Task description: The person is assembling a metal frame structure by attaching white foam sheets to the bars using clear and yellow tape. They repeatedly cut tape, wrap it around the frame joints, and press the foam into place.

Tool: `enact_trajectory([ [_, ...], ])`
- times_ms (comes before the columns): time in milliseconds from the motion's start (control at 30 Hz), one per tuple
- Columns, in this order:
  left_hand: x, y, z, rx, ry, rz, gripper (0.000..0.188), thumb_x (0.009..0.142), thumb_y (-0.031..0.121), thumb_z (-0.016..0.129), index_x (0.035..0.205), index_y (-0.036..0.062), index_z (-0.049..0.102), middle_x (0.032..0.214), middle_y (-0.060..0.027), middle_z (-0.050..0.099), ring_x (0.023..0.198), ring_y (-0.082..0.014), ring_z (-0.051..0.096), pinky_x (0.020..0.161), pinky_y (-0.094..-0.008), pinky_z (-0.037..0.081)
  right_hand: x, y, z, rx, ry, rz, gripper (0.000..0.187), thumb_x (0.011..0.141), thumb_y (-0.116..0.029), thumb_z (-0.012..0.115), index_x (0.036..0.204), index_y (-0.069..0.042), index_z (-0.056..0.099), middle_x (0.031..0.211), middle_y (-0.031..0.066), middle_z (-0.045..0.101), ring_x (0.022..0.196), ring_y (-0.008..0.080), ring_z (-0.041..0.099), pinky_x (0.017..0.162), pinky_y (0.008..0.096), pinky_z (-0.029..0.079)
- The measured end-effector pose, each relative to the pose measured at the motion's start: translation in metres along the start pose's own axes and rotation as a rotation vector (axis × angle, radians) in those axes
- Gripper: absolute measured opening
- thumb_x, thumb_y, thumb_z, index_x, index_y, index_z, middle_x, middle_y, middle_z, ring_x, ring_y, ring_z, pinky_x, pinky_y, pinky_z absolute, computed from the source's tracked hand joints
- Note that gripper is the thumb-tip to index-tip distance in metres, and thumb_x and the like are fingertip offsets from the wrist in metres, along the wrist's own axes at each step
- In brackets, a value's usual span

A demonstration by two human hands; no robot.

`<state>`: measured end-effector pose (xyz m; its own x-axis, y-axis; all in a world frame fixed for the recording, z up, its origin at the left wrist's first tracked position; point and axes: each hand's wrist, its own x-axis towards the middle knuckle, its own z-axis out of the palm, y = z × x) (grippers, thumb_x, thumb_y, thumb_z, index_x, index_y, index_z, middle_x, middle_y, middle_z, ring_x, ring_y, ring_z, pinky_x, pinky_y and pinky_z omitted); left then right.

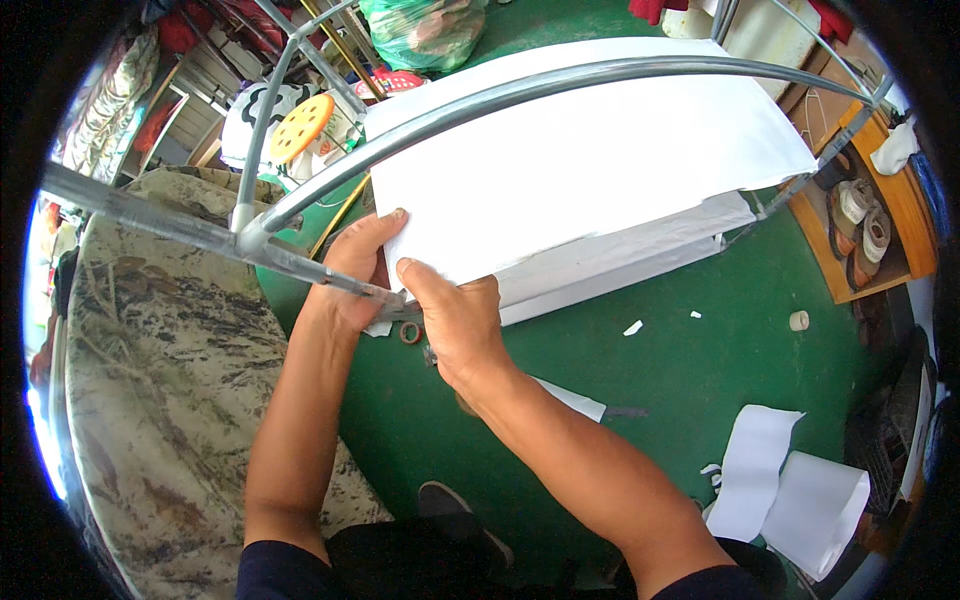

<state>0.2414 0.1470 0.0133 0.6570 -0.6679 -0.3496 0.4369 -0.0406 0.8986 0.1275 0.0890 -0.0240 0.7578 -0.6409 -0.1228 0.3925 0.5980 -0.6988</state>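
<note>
A large white sheet (560,160) spreads across a grey metal tube frame (330,180), running under the frame's curved upper bar. At the sheet's near left corner, my left hand (355,265) grips the edge, thumb on top and fingers behind the lower tube. Just to its right, my right hand (462,315) pinches the same corner, its thumb pressed on the sheet and the other fingers curled underneath, partly hidden. Below the sheet's front edge hangs a second white layer (620,260), creased and greyer in shade.
Brown tape (411,333) lies on the green floor (650,370) below my hands. White sheet pieces (755,470) curl at lower right. A wooden shelf (870,270) with shoes stands right; a camouflage-patterned cover (170,400) fills the left. Behind are a yellow stool (302,128) and stuffed bag (425,30).
</note>
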Motion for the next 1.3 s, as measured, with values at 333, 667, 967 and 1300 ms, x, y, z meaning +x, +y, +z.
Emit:
enact_trajectory([
  [333, 0.090, 0.027, -0.015, -0.174, 0.106, 0.076, 0.040, 0.099, 0.019, 0.061, 0.127, -0.0098, 0.053, 0.117, -0.0256, 0.066, 0.103, -0.0298, 0.069, 0.089, -0.0377, 0.060, -0.001, 0.002, -0.002, -0.014, -0.014, 0.053, 0.019, 0.088, -0.009, 0.071, 0.105, -0.002, 0.068, 0.098, 0.0028, 0.065, 0.084, 0.0108, 0.060, 0.074, 0.0305, 0.049],
  [667, 0.090, 0.039, 0.006, -0.174, 0.252, 0.200, 0.037, 0.097, 0.017, 0.064, 0.123, -0.0079, 0.055, 0.108, -0.0208, 0.067, 0.094, -0.0292, 0.070, 0.079, -0.0359, 0.062, 0.001, -0.002, -0.006, -0.031, -0.049, 0.020, 0.030, 0.086, -0.009, 0.074, 0.114, -0.001, 0.064, 0.108, 0.0047, 0.064, 0.093, 0.0124, 0.060, 0.078, 0.0315, 0.050],
  [967, -0.034, -0.017, 0.029, 0.144, 0.147, 0.107, 0.038, 0.099, 0.028, 0.062, 0.123, -0.0009, 0.057, 0.093, -0.0063, 0.066, 0.073, -0.0126, 0.063, 0.069, -0.0275, 0.054, 0.016, -0.041, -0.102, -0.426, -0.397, 0.207, 0.034, 0.091, -0.035, 0.074, 0.089, -0.001, 0.073, 0.080, 0.0035, 0.066, 0.075, 0.0121, 0.055, 0.076, 0.0285, 0.046],
  [1300, -0.015, -0.010, -0.003, 0.220, 0.034, 0.150, 0.034, 0.099, 0.027, 0.063, 0.120, -0.0001, 0.057, 0.080, -0.0016, 0.059, 0.054, -0.0087, 0.051, 0.057, -0.0266, 0.049, -0.062, 0.074, -0.188, -1.838, -0.883, 0.128, 0.037, 0.089, -0.021, 0.066, 0.126, -0.018, 0.065, 0.107, 0.0153, 0.069, 0.089, 0.0310, 0.071, 0.076, 0.0439, 0.056],
])
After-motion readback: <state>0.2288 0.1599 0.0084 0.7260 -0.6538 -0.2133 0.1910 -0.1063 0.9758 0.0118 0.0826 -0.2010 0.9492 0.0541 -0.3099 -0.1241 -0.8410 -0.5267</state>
